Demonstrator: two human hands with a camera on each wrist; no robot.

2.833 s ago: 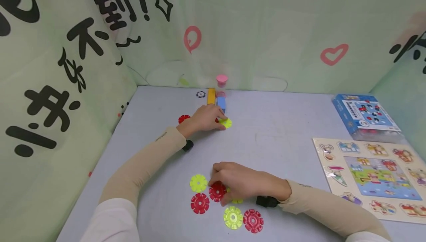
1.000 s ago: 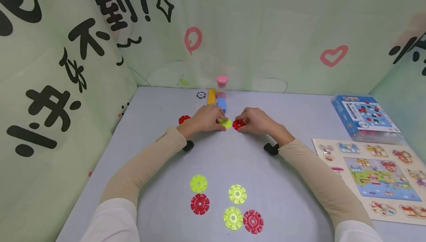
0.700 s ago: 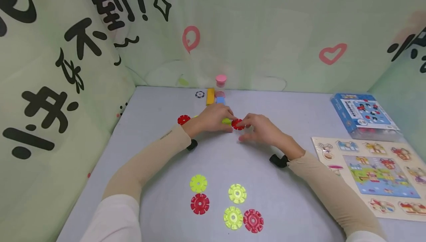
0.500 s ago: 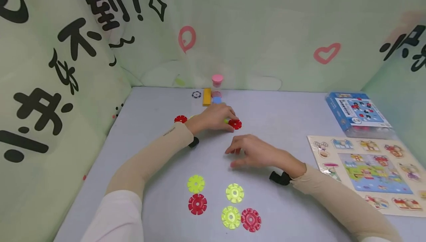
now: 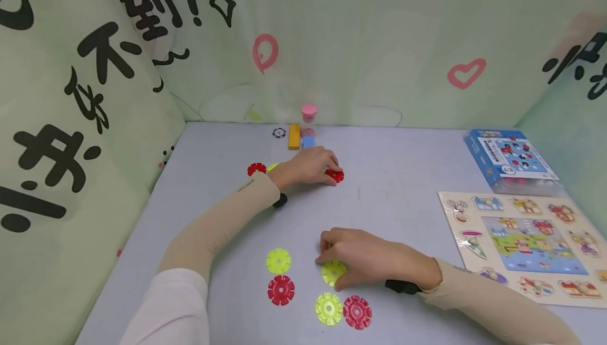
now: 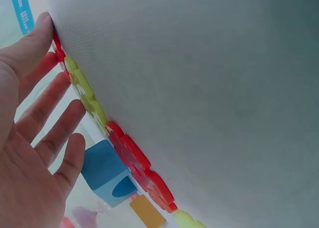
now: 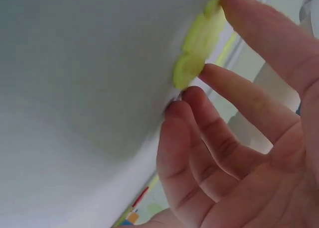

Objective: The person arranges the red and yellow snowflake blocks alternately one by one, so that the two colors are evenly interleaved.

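In the head view my left hand (image 5: 310, 166) reaches to the far row of flower-shaped plastic discs. Its thumb and index finger pinch the edges of the red disc (image 5: 334, 175) at the row's right end. In the left wrist view a yellow-green disc (image 6: 84, 91) and another red disc (image 6: 139, 166) follow in line, largely covered by the hand in the head view. My right hand (image 5: 365, 258) is low over the table, thumb and index finger gripping opposite edges of a yellow-green disc (image 5: 334, 272), which lies flat against the table in the right wrist view (image 7: 194, 49).
Near the right hand lie a yellow-green disc (image 5: 329, 309) and red disc (image 5: 358, 312); another pair (image 5: 278, 261) lies left. Behind the row stand a yellow block (image 5: 294, 137), blue block (image 5: 309, 141) and pink-topped container (image 5: 309, 113). A puzzle board (image 5: 526, 250) and blue box (image 5: 512, 158) sit right.
My right hand carried a red disc from the near group to the row's right end, let go and came back to a yellow-green disc. My left hand shifted right onto that red disc.
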